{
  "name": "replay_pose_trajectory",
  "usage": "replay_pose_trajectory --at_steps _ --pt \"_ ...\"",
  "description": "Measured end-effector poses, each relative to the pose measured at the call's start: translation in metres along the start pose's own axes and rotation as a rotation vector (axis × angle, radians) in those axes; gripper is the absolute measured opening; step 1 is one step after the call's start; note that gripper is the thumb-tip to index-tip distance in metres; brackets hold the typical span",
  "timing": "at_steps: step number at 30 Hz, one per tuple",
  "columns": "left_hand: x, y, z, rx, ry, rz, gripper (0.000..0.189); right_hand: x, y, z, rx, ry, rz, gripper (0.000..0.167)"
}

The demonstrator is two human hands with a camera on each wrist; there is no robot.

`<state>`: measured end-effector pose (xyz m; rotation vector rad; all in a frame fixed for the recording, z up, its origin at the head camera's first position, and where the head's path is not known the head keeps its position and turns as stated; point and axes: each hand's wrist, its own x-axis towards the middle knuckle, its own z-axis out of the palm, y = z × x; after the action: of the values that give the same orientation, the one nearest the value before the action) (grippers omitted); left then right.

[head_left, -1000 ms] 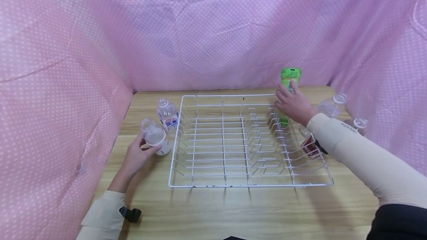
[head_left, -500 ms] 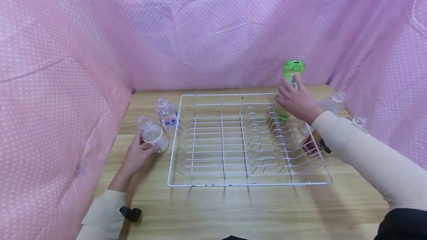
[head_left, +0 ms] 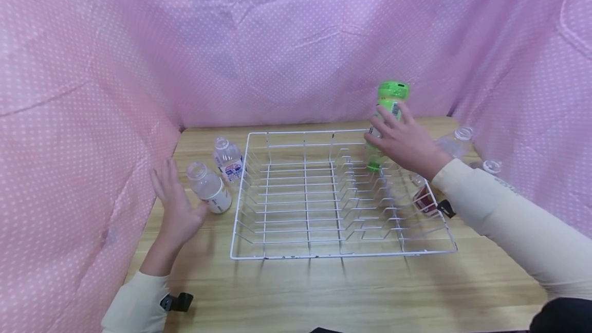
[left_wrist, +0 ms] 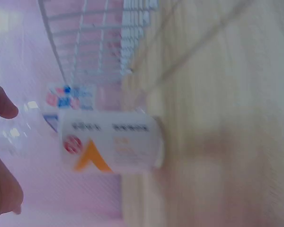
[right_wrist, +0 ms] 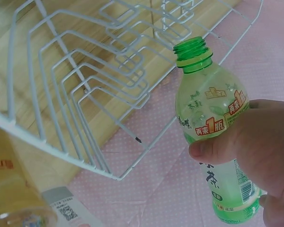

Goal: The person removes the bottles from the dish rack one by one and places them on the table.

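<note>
My right hand (head_left: 411, 143) grips a green plastic bottle (head_left: 393, 90), upside down with its open neck pointing down. It overlaps the back right part of a white wire dish rack (head_left: 296, 258). In the right wrist view the thumb lies across the bottle's middle. My left hand (head_left: 178, 217), fingers spread, is beside a clear bottle with a white label (head_left: 217, 198), which stands upright left of the rack. The left wrist view shows its orange-marked label (left_wrist: 109, 142) with the fingers apart from it. Just behind stands another clear bottle with a blue-and-red label (head_left: 233, 168).
Right of the rack, partly behind my right arm, are clear bottles (head_left: 455, 143) and a bottle with a dark red label (head_left: 425, 200). A yellowish bottle (right_wrist: 14, 179) shows in the right wrist view. Pink dotted cloth (head_left: 296, 55) encloses the wooden table (head_left: 324, 297) behind and at the sides.
My left hand has let go of the white-labelled bottle and drawn back to the left, its fingers spreading. My right hand has raised the green bottle and then moved it left over the rack.
</note>
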<state>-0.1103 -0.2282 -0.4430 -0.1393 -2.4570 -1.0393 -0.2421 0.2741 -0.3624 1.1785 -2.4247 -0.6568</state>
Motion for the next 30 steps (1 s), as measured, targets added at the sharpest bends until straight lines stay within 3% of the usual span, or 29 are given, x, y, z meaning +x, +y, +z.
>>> replay_pose_trajectory --at_steps 6,13,21,25,30 --pt "0.007 0.026 0.008 0.067 0.029 0.243 0.112 0.0 -0.004 0.0 0.01 -0.028 0.02 0.069" --pt "0.017 0.051 0.02 0.131 0.024 0.487 0.102 0.0 -0.008 0.001 0.215 -0.013 0.088 0.071" --pt "0.025 0.071 0.031 0.122 -0.095 0.495 0.105 0.002 -0.013 -0.003 0.324 -0.024 0.123 0.077" --pt "0.03 0.08 0.036 0.126 -0.14 0.531 0.103 0.004 -0.017 -0.006 0.367 -0.004 0.136 0.076" --pt "0.038 0.095 0.045 0.147 -0.215 0.5 0.104 0.006 -0.023 -0.01 0.389 0.016 0.149 0.075"
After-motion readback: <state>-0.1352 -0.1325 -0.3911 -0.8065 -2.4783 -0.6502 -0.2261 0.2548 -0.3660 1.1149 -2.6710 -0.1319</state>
